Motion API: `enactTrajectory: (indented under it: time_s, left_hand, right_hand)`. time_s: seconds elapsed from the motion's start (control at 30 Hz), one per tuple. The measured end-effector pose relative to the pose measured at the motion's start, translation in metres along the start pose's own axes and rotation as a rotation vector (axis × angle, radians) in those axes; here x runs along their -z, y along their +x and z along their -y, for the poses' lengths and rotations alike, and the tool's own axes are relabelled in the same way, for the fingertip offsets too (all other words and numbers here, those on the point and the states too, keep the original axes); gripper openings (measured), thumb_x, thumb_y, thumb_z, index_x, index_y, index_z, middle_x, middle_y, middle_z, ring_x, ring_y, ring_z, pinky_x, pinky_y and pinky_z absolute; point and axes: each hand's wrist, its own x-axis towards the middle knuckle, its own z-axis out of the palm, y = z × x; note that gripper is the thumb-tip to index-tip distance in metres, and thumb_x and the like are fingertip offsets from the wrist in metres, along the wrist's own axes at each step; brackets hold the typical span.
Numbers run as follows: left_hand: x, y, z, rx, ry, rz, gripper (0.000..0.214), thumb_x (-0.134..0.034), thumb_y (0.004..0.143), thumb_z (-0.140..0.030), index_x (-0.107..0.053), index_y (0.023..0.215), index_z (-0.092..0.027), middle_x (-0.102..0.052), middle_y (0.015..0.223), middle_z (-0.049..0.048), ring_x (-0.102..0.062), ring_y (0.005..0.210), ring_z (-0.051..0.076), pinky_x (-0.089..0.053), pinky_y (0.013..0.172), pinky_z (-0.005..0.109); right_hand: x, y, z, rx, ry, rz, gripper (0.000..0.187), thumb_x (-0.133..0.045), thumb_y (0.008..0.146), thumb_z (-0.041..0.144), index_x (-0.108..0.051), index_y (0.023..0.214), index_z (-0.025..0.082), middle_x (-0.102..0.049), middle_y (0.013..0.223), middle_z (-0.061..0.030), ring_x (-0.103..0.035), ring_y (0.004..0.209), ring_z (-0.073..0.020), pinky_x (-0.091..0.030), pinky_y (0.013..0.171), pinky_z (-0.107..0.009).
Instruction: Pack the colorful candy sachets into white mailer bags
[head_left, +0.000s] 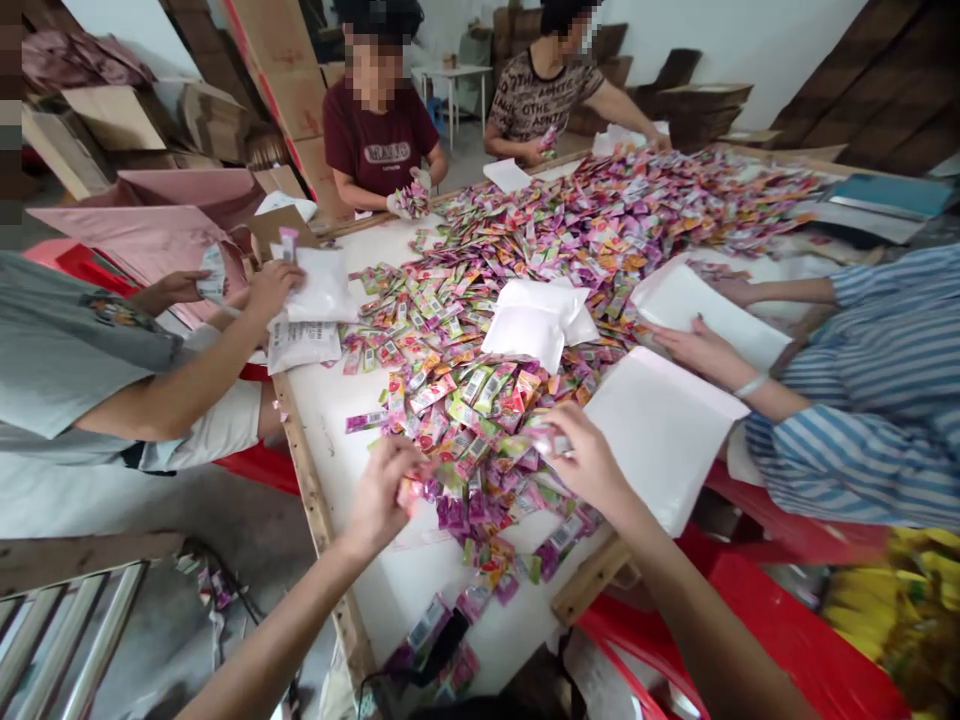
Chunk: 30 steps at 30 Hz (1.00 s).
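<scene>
Sachet heap (pixel 480 400) on white tabletop (pixel 330 400), barcodes visible, lettering too small to read, left hand (pixel 382 497) fingers pinched on pink sachet (pixel 410 490) at heap's near edge, right hand (pixel 592 462) fingers closed around sachet bunch (pixel 541 440), white mailer bag (pixel 664 430) just beside.

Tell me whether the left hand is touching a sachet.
Touching. The head view shows the left hand pinching a pink sachet at the near edge of the pile.

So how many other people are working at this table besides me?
4: a grey-shirted person at the left, a maroon-shirted person and a patterned-shirted person at the far end, a striped-shirted person at the right. More may be out of view.
</scene>
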Motion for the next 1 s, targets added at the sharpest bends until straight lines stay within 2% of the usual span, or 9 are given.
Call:
enactTrajectory:
  time_s: [0.1, 0.2, 0.27, 0.37, 0.47, 0.53, 0.77, 0.9, 1.0]
  left_hand:
    - [0.026, 0.004, 0.009, 0.332, -0.227, -0.266, 0.017, -0.054, 0.082, -0.031, -0.056, 0.093, -0.019, -0.056, 0.105, 0.0088, -0.054, 0.098, 0.021, -0.047, 0.073, 0.029]
    - [0.027, 0.016, 0.013, 0.625, -0.391, -0.281, 0.031, -0.052, 0.081, -0.046, -0.054, 0.093, -0.019, -0.058, 0.082, 0.0041, -0.057, 0.074, 0.017, -0.046, 0.059, 0.026]
    - [0.011, 0.025, 0.012, 0.613, -0.323, -0.192, 0.035, -0.058, 0.075, -0.049, -0.052, 0.091, -0.019, -0.057, 0.079, 0.0024, -0.056, 0.07, 0.016, -0.045, 0.06, 0.026]
    - [-0.027, 0.038, 0.009, 0.525, 0.031, 0.116, 0.043, -0.07, 0.064, -0.043, -0.052, 0.093, -0.018, -0.061, 0.077, 0.004, -0.058, 0.071, 0.02, -0.044, 0.063, 0.029]
    - [-0.058, 0.042, 0.005, 0.502, 0.361, 0.369, 0.023, -0.062, 0.07, -0.032, -0.056, 0.086, -0.018, -0.064, 0.074, 0.0076, -0.062, 0.073, 0.025, -0.042, 0.063, 0.031]
    - [-0.065, 0.038, 0.002, 0.48, 0.426, 0.39, 0.011, -0.052, 0.076, -0.027, -0.058, 0.08, -0.019, -0.066, 0.076, 0.0085, -0.063, 0.075, 0.024, -0.041, 0.064, 0.03]
    - [-0.014, 0.006, 0.012, 0.422, 0.031, 0.057, 0.014, -0.059, 0.072, -0.031, -0.059, 0.074, -0.018, -0.062, 0.084, 0.0078, -0.058, 0.083, 0.022, -0.045, 0.073, 0.03]
    - [0.022, 0.01, 0.041, 0.688, -0.439, -0.14, 0.026, -0.062, 0.069, -0.042, -0.057, 0.078, -0.018, -0.059, 0.072, 0.0031, -0.056, 0.066, 0.015, -0.042, 0.051, 0.022]
    - [0.029, 0.035, 0.067, 0.806, -0.51, -0.287, 0.033, -0.066, 0.064, -0.046, -0.052, 0.074, -0.019, -0.049, 0.058, -0.0031, -0.047, 0.049, 0.01, -0.031, 0.038, 0.017]
  right_hand:
    - [0.01, 0.003, -0.006, -0.123, 0.148, -0.196, 0.016, -0.053, 0.078, 0.023, -0.054, 0.094, 0.022, -0.053, 0.1, -0.0058, -0.051, 0.098, -0.0216, -0.041, 0.086, -0.036]
    - [-0.001, 0.009, 0.003, -0.242, 0.371, -0.048, 0.013, -0.047, 0.083, 0.03, -0.05, 0.094, 0.023, -0.056, 0.089, -0.0018, -0.056, 0.077, -0.0162, -0.046, 0.071, -0.03]
    - [-0.02, 0.017, 0.014, -0.292, 0.392, 0.107, 0.018, -0.047, 0.084, 0.034, -0.046, 0.099, 0.024, -0.058, 0.091, -0.0021, -0.057, 0.07, -0.0153, -0.047, 0.062, -0.028]
    - [-0.054, 0.033, 0.027, -0.348, 0.036, 0.271, 0.037, -0.064, 0.072, 0.033, -0.046, 0.101, 0.02, -0.062, 0.092, -0.0092, -0.061, 0.077, -0.024, -0.047, 0.064, -0.033]
    - [-0.078, 0.043, 0.029, -0.349, -0.311, 0.307, 0.021, -0.061, 0.07, 0.015, -0.051, 0.089, 0.016, -0.063, 0.079, -0.0147, -0.062, 0.077, -0.0312, -0.044, 0.067, -0.04]
    - [-0.083, 0.044, 0.029, -0.317, -0.329, 0.301, 0.015, -0.051, 0.072, 0.007, -0.053, 0.084, 0.016, -0.063, 0.077, -0.0144, -0.061, 0.075, -0.0301, -0.043, 0.066, -0.041]
    - [-0.026, 0.023, 0.015, -0.271, -0.002, 0.128, 0.011, -0.059, 0.071, 0.022, -0.053, 0.08, 0.021, -0.06, 0.095, -0.0073, -0.058, 0.087, -0.0229, -0.048, 0.074, -0.035]
    - [0.011, 0.011, -0.014, -0.412, 0.618, -0.244, 0.026, -0.06, 0.072, 0.034, -0.052, 0.094, 0.023, -0.06, 0.092, -0.0041, -0.06, 0.086, -0.0218, -0.049, 0.076, -0.037]
    - [0.016, 0.017, -0.025, -0.433, 0.539, -0.254, 0.033, -0.061, 0.071, 0.032, -0.051, 0.1, 0.023, -0.061, 0.09, -0.0027, -0.06, 0.083, -0.0199, -0.048, 0.076, -0.034]
